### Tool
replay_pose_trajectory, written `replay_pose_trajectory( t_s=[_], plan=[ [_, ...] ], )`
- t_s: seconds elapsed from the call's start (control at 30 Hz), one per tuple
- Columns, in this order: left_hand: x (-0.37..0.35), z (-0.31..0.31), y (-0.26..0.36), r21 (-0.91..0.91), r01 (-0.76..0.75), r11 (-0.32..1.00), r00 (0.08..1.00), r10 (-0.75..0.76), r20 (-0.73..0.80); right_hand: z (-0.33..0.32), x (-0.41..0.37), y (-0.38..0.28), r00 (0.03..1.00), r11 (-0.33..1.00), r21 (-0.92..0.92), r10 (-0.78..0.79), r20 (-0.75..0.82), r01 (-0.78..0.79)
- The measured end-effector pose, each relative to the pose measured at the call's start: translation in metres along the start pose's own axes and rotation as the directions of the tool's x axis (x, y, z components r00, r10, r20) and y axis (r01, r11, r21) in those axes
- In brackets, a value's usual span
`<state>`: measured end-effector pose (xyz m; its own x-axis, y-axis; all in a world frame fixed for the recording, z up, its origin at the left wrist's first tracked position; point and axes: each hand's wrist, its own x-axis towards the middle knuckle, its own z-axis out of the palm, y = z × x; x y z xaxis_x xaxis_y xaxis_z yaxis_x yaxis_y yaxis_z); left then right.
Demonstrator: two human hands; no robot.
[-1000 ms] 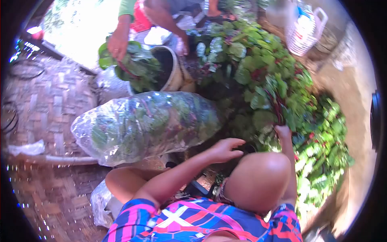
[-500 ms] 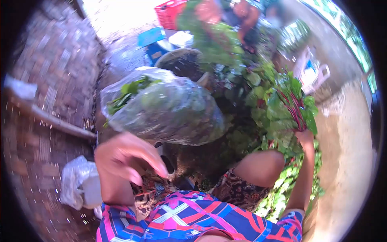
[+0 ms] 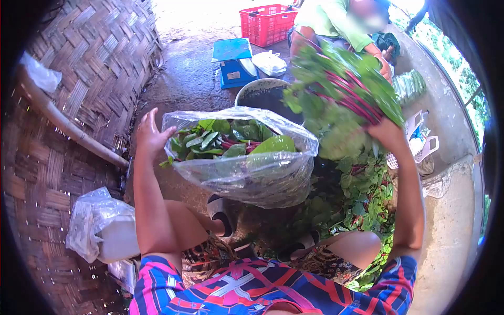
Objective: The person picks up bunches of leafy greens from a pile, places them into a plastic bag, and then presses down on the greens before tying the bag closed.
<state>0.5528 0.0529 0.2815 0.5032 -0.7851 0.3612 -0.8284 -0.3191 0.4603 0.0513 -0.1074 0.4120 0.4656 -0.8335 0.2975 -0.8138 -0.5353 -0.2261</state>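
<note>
Bunch of greens (image 3: 341, 100): you hold it raised in your right hand (image 3: 387, 134), above and to the right of the plastic bag (image 3: 252, 173). Your fingers are clenched around the stem end. The long axis of the bunch of greens runs on a diagonal, from your grip at lower right to the upper left. The red stems lie along this axis, and the leafy end points up and left, toward the bucket (image 3: 257, 94) and a second person (image 3: 331, 21) beyond it. Your left hand (image 3: 148, 135) is released, fingers spread, grasping nothing, just beside the left edge of the bag's mouth; contact with the plastic cannot be told. The bag lies with its long axis left to right, mouth turned up, leaves inside. A pile of greens (image 3: 367, 194) lies on the ground below your right arm.
</note>
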Motion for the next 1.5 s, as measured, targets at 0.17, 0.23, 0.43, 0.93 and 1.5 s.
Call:
replay_pose_trajectory(
  t_s=[0.17, 0.23, 0.43, 0.93, 1.5],
  plan=[
    [0.006, 0.016, -0.02, -0.185, 0.228, 0.956, 0.952, -0.179, 0.25, 0.116, 0.099, 0.001, 0.939, 0.977, -0.167, -0.179, -0.293, 0.134],
    [0.01, 0.018, -0.016, -0.216, 0.351, 0.911, 0.875, -0.237, 0.422, 0.168, 0.123, -0.009, 0.95, 0.925, -0.351, -0.229, -0.211, 0.145],
    [0.016, 0.026, -0.008, -0.238, 0.218, 0.946, 0.922, -0.12, 0.368, 0.359, 0.145, -0.004, 0.949, 0.732, -0.61, -0.289, 0.125, 0.303],
    [0.02, 0.027, 0.031, -0.347, 0.313, 0.884, 0.911, -0.176, 0.373, 0.433, 0.156, 0.03, 0.721, 0.823, -0.367, -0.073, 0.689, 0.434],
    [0.017, 0.02, 0.043, -0.641, 0.477, 0.602, 0.874, -0.251, 0.415, 0.331, 0.176, -0.001, 0.425, 0.874, -0.145, -0.076, 0.902, 0.463]
  ],
)
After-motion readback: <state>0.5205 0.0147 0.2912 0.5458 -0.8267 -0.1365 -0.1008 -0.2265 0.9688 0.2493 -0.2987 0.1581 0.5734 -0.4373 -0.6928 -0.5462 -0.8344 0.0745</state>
